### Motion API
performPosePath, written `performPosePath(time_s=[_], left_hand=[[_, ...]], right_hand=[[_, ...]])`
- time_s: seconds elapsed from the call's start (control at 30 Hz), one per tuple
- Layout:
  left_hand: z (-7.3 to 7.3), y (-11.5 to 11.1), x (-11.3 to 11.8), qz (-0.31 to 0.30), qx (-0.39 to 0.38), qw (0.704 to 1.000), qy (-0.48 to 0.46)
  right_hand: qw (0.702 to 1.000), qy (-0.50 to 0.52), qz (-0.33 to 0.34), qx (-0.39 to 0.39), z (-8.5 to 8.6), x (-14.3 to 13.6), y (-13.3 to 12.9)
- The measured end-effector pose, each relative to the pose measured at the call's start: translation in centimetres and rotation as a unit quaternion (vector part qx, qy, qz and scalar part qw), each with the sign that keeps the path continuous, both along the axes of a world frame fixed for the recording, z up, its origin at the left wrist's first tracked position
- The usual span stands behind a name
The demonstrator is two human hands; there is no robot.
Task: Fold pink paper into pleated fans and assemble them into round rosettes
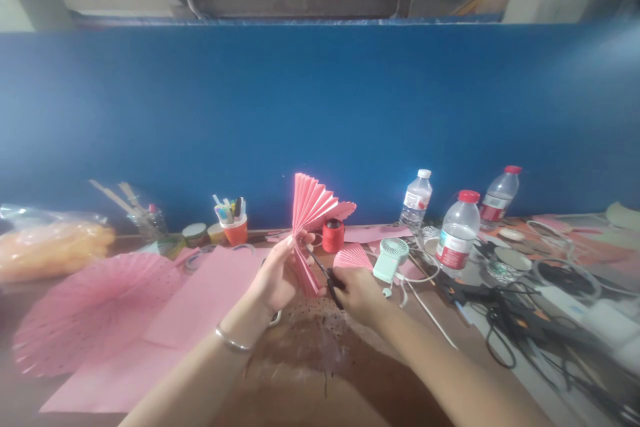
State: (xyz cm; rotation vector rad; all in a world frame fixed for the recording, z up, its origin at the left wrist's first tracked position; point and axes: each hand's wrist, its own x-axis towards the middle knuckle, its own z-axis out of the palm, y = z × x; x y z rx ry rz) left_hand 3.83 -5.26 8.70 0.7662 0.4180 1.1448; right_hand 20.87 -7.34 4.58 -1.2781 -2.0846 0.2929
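My left hand [281, 275] pinches a pleated pink paper fan [313, 203] at its narrow middle, the folds spreading above and below the fingers. In my right hand [361, 295] is a pair of black-handled scissors [334, 285], its blades pointing up and left against the folded paper near my left fingers. Whether the blades are cutting cannot be made out. Just behind stands a red round container [333, 236] with a dark top. Another pleated pink paper piece [353, 257] lies beyond my right hand.
Left: a large round pink paper fan [100, 307], pink sheets [205, 293], a plastic bag [50, 247] and an orange cup [236, 230] of pens. Right: a mint handheld fan [391, 259], water bottles [457, 233] and tangled black cables [520, 320]. A blue partition [320, 107] stands behind.
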Motion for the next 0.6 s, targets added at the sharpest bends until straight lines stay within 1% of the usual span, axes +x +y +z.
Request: performPosePath(time_s=[0.13, 0.23, 0.3, 0.5, 0.6], left_hand=[[0.11, -0.02, 0.23, 0.016, 0.016, 1.0, -0.009], [0.39, -0.1, 0.48, 0.037, 0.034, 0.999, 0.002], [0.54, -0.09, 0.51, 0.047, 0.044, 0.998, 0.016], [0.66, 0.28, -0.08, 0.051, 0.061, 0.996, 0.048], [0.75, 0.36, -0.28, 0.055, 0.065, 0.995, 0.061]], right_hand=[[0.996, 0.072, 0.033, -0.049, 0.15, -0.19, -0.28], [0.983, 0.135, 0.067, -0.107, 0.12, -0.26, -0.28], [0.974, 0.166, 0.081, -0.133, -0.01, -0.29, -0.19], [0.96, 0.208, 0.083, -0.167, -0.52, -0.41, 0.14], [0.951, 0.233, 0.097, -0.178, -0.72, -0.47, 0.26]])
